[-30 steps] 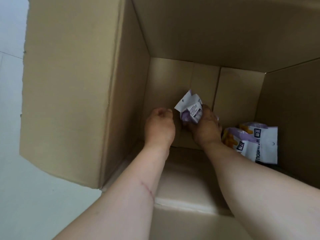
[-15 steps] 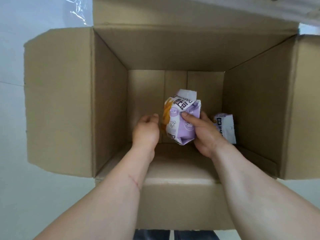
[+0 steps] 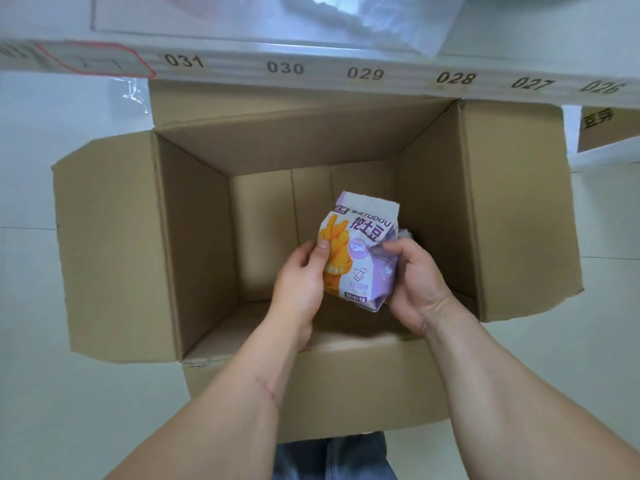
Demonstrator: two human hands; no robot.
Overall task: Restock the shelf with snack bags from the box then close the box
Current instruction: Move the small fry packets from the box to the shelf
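A large cardboard box (image 3: 114, 244) stands open on the floor, all its flaps folded outward. Over its opening I hold a purple and white snack bag (image 3: 360, 251) printed with yellow fries, upright. My left hand (image 3: 301, 282) grips its left edge with the thumb on the front. My right hand (image 3: 412, 282) holds the right side and bottom, fingers curled round it. A bit of a second purple bag (image 3: 405, 233) peeks out behind the held one, deep in the box. The shelf edge (image 3: 363, 72) with number labels runs across the top.
The white shelf edge carries labels 031 to 026, with clear plastic wrap (image 3: 363, 19) above it. Another cardboard box (image 3: 602, 129) sits at the far right under the shelf. Pale floor tiles surround the box. My jeans (image 3: 332, 459) show below the near flap.
The bag has come up from the box bottom to the level of the opening. My left hand, empty before, now grips its left edge. The view has pulled back, showing the shelf.
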